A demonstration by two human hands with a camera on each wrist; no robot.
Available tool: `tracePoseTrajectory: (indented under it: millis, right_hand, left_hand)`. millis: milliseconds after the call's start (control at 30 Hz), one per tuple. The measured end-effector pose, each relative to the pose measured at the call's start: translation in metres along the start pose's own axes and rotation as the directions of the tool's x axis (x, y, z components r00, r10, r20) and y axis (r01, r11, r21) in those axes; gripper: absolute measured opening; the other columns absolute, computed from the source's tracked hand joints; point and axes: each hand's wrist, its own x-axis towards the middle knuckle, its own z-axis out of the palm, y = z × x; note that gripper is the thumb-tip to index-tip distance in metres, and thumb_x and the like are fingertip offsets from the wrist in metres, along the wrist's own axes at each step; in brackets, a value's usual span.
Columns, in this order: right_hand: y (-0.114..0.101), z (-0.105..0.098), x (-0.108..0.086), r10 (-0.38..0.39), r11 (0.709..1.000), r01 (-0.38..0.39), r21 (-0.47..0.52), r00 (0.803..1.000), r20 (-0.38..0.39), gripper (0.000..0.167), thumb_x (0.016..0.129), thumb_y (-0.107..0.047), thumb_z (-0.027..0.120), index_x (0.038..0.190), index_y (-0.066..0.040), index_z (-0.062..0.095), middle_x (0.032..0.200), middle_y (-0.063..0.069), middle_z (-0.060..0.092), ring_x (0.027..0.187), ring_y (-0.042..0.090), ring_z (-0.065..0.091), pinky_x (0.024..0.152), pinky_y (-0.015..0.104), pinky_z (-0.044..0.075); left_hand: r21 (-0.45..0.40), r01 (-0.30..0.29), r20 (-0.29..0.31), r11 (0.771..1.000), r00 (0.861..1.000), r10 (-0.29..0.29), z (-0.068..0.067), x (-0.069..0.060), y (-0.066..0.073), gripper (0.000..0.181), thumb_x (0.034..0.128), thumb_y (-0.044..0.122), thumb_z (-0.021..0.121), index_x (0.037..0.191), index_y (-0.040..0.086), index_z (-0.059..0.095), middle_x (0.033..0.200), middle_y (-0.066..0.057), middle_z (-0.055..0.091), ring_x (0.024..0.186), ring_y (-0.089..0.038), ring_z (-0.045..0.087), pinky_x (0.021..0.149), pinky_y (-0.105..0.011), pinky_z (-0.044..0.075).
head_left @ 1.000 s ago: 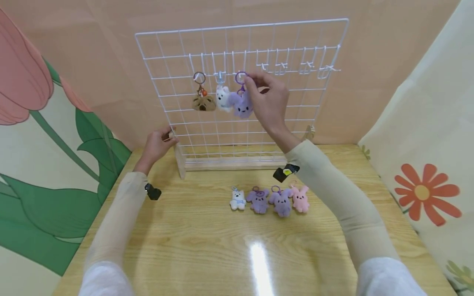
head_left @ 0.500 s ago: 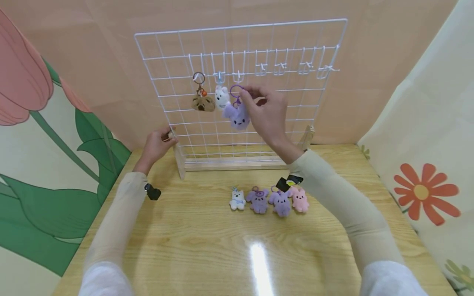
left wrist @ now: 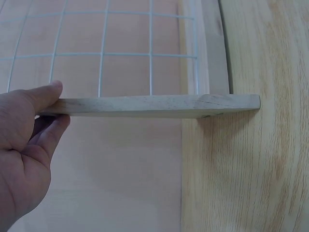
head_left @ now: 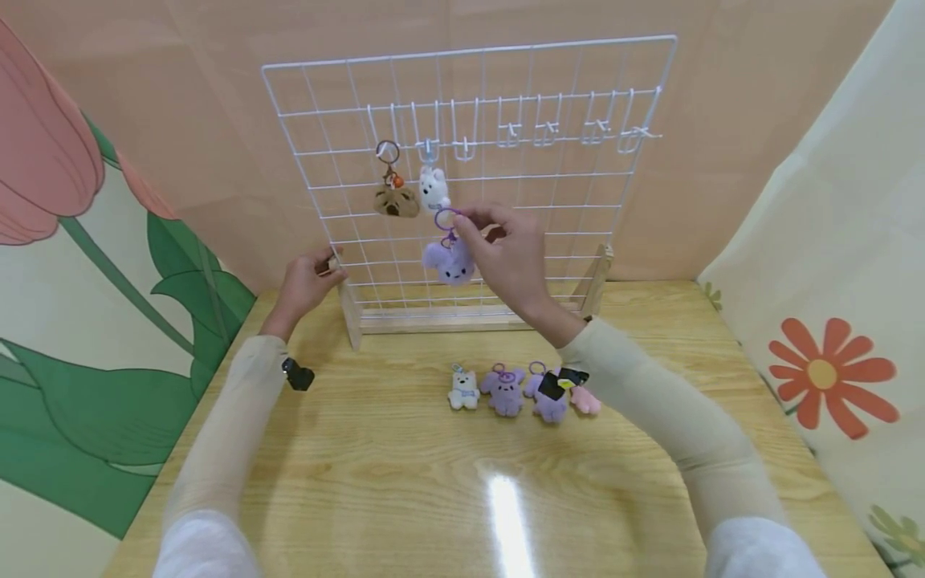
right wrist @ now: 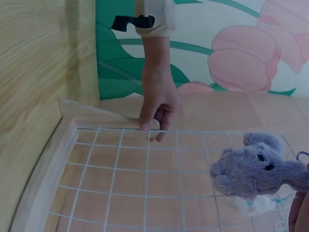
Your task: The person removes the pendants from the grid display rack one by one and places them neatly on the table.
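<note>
My right hand (head_left: 511, 255) pinches the purple ring of a purple plush keychain (head_left: 455, 262), which dangles in front of the white wire grid rack (head_left: 462, 56). In the right wrist view the same plush keychain (right wrist: 251, 166) fills the right side, with only a bit of my fingers (right wrist: 300, 212) showing. With thumb and fingers, my left hand (head_left: 303, 287) grips the top of the rack's left wooden foot (left wrist: 159, 105). A brown plush keychain (head_left: 397, 201) and a white plush keychain (head_left: 433, 189) hang from hooks at the left. The third hook (head_left: 465, 149) bears nothing.
Several bare hooks (head_left: 509, 133) continue along the grid to the right. On the wooden table (head_left: 376, 466) lie a white plush keychain (head_left: 463, 391), two purple plush keychains (head_left: 503, 393) and a pink plush one (head_left: 585, 400), partly hidden by the right wrist camera.
My right hand has drawn the purple plush keychain off the third hook, then down and slightly left. The left hand stays on the rack's foot.
</note>
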Motion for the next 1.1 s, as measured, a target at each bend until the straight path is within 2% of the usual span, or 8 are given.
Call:
tracePoseTrajectory:
  millis: [300, 600, 733, 933, 1100]
  right_hand:
    - [0.015, 0.007, -0.025, 0.018, 1.000, -0.017, -0.021, 0.998, 0.053, 0.013, 0.094, -0.012, 0.075, 0.097, 0.000, 0.079, 0.088, 0.009, 0.076, 0.076, 0.015, 0.065, 0.060, 0.020, 0.052]
    - [0.033, 0.013, -0.049, 0.032, 0.999, -0.029, -0.028, 0.994, 0.106, 0.014, 0.095, -0.014, 0.075, 0.099, -0.001, 0.079, 0.089, 0.008, 0.076, 0.077, 0.015, 0.066, 0.064, 0.023, 0.054]
    - [0.040, 0.015, -0.059, 0.030, 0.999, -0.025, -0.041, 0.992, 0.124, 0.014, 0.095, -0.014, 0.075, 0.100, -0.002, 0.079, 0.089, 0.007, 0.076, 0.078, 0.014, 0.067, 0.064, 0.023, 0.055]
    - [0.050, 0.019, -0.074, 0.071, 0.997, -0.065, -0.038, 0.985, 0.158, 0.013, 0.095, -0.015, 0.075, 0.099, -0.004, 0.079, 0.087, 0.004, 0.076, 0.078, 0.013, 0.066, 0.063, 0.024, 0.056]
    - [0.056, 0.022, -0.087, 0.093, 0.995, -0.084, -0.058, 0.978, 0.188, 0.013, 0.096, -0.017, 0.074, 0.101, -0.007, 0.080, 0.088, 0.002, 0.076, 0.079, 0.012, 0.067, 0.064, 0.027, 0.057]
  left_hand:
    - [-0.003, -0.010, -0.003, 1.000, 1.000, 0.010, 0.001, 0.001, -0.002, 0.049, 0.0970, 0.005, 0.070, 0.142, -0.007, 0.055, 0.125, -0.028, 0.066, 0.123, -0.039, 0.063, 0.087, -0.019, 0.058]
    - [-0.013, -0.010, -0.010, 1.000, 1.000, 0.010, 0.001, -0.001, 0.000, 0.049, 0.0971, 0.005, 0.070, 0.142, -0.008, 0.055, 0.123, -0.028, 0.066, 0.122, -0.040, 0.063, 0.085, -0.017, 0.058]
    - [-0.014, -0.013, -0.012, 1.000, 1.000, 0.013, 0.000, 0.000, -0.001, 0.050, 0.0966, 0.005, 0.071, 0.142, -0.007, 0.055, 0.123, -0.027, 0.067, 0.122, -0.038, 0.063, 0.084, -0.013, 0.056]
    - [-0.014, -0.028, -0.013, 1.000, 1.000, 0.028, 0.000, 0.001, -0.001, 0.050, 0.0965, 0.009, 0.072, 0.141, -0.007, 0.056, 0.123, -0.028, 0.067, 0.122, -0.039, 0.063, 0.080, -0.006, 0.052]
    - [-0.019, -0.030, -0.010, 0.999, 1.000, 0.029, 0.000, 0.002, -0.002, 0.050, 0.0963, 0.008, 0.072, 0.141, -0.008, 0.055, 0.123, -0.028, 0.067, 0.122, -0.039, 0.064, 0.080, -0.005, 0.051]
